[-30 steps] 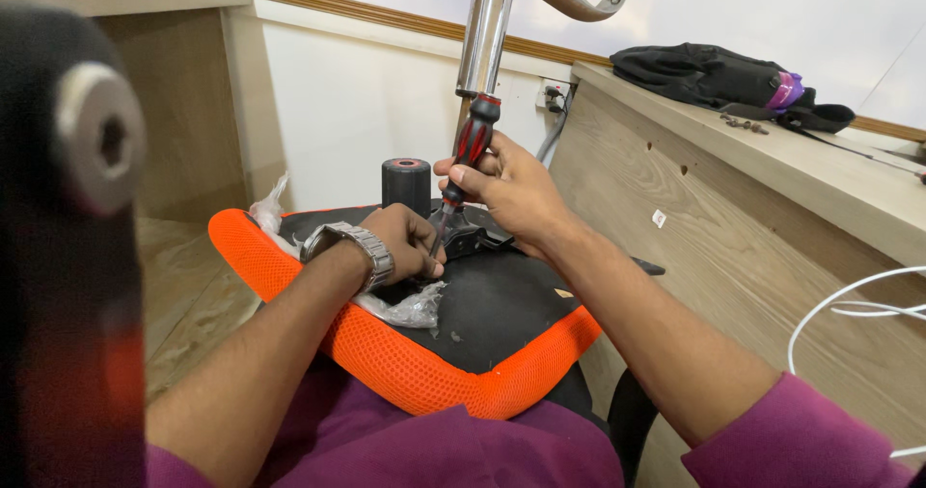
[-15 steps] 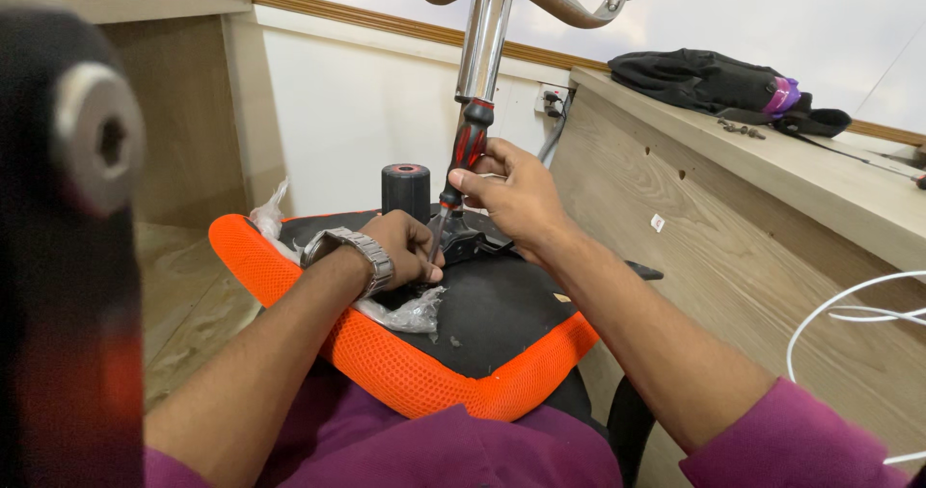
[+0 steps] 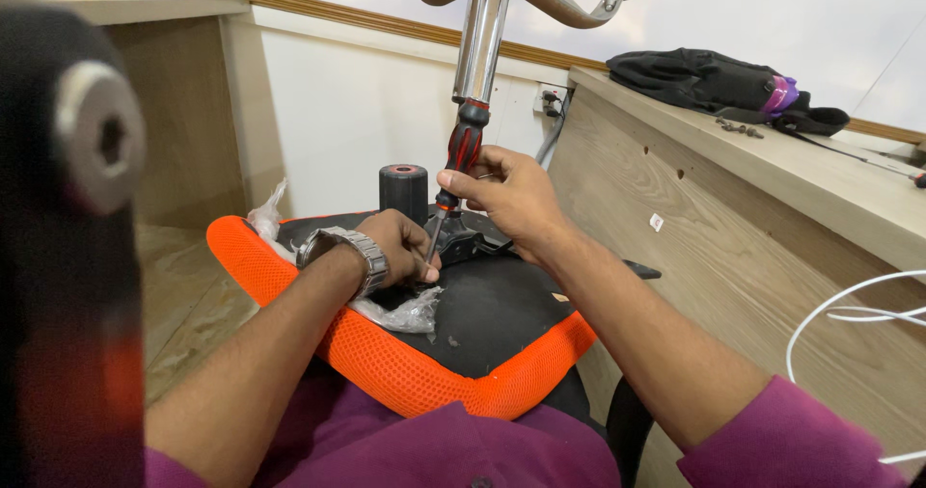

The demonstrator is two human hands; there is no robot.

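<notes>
R hand (image 3: 511,199) is clenched round the red-and-black handle of a screwdriver (image 3: 457,165), thumb and fingers wrapped at the lower grip, tool nearly upright w/ a slight tilt, shaft running down to the black metal bracket (image 3: 463,242) on the underside of the chair seat (image 3: 482,324). L hand (image 3: 405,247) is curled closed right at the tip of the shaft, fingertips pressed at the bracket; whether it pinches a screw can't be told, fingers hide the spot. L wrist carries a metal watch (image 3: 349,257). Both forearms reach fwd over the seat, which lies upside down across the person's lap, orange mesh edge (image 3: 405,377) toward the camera. Crumpled clear plastic wrap (image 3: 400,310) sits under the L wrist. Chrome gas column (image 3: 479,40) rises behind the screwdriver, top cut off by the frame. Blurred black part (image 3: 68,237) blocks the left side.
</notes>
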